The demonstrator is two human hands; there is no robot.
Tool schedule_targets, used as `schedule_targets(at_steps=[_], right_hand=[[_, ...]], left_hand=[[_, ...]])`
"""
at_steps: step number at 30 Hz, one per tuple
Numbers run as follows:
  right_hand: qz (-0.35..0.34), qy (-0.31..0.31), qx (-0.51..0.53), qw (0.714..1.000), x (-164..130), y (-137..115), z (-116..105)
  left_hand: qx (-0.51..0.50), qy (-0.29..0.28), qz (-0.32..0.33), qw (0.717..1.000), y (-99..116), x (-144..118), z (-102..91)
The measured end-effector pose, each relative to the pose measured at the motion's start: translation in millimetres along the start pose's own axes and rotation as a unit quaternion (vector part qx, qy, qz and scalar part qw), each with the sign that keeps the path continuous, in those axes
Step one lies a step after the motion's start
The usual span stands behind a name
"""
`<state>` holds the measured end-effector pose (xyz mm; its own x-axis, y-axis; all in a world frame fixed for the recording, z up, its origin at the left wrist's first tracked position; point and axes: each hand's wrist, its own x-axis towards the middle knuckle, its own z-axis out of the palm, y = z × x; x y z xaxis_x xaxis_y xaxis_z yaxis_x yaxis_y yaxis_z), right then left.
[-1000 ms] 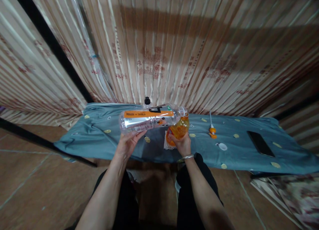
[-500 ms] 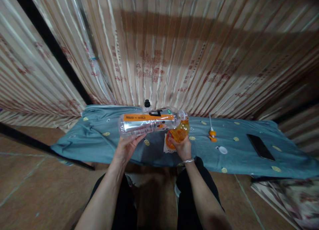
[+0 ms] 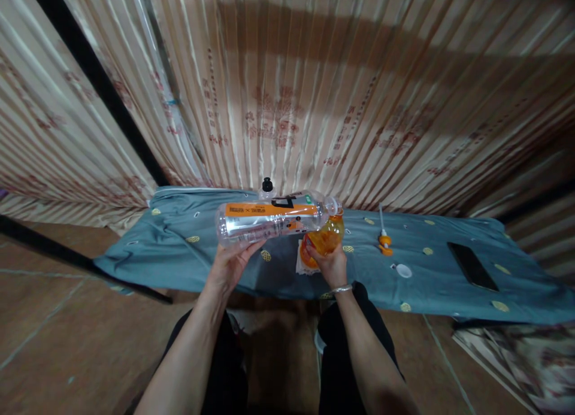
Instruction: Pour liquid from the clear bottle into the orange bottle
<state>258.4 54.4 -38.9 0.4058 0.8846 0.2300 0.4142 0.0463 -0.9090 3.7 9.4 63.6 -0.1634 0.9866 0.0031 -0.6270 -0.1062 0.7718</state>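
Observation:
My left hand (image 3: pixel 231 264) holds a large clear plastic bottle (image 3: pixel 269 217) with an orange label, lying almost level, its open mouth at the right. That mouth touches the top of a small orange bottle (image 3: pixel 324 240), which my right hand (image 3: pixel 331 264) grips from below. The small bottle holds amber liquid and leans slightly. Both bottles hover over a low surface covered with a teal cloth (image 3: pixel 179 247). A white paper (image 3: pixel 300 260) lies on the cloth under the small bottle.
On the cloth to the right lie an orange pump nozzle (image 3: pixel 383 238), a white cap (image 3: pixel 403 270) and a black phone (image 3: pixel 472 266). A black-capped bottle (image 3: pixel 266 187) stands behind the large one. Striped curtains hang behind; brown tiled floor lies at the left.
Both hands and the two bottles stay in nearly the same pose. Only the camera view has shifted slightly.

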Motion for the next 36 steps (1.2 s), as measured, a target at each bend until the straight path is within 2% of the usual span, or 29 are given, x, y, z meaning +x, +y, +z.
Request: schedule_targets(at_steps=[6, 15, 36], right_hand=[[0.009, 0.001, -0.033, 0.999, 1.5, -0.5, -2.8], [-0.006, 0.001, -0.020, 1.000, 2.0, -6.1, -4.4], [-0.013, -0.005, -0.017, 1.000, 2.2, -1.9, -2.9]], left_hand=[[-0.006, 0.002, 0.000, 1.000, -0.5, 0.1, 1.1], [-0.006, -0.002, -0.006, 1.000, -0.1, 0.4, 1.3], [0.019, -0.001, 0.000, 1.000, 3.5, -0.1, 2.7]])
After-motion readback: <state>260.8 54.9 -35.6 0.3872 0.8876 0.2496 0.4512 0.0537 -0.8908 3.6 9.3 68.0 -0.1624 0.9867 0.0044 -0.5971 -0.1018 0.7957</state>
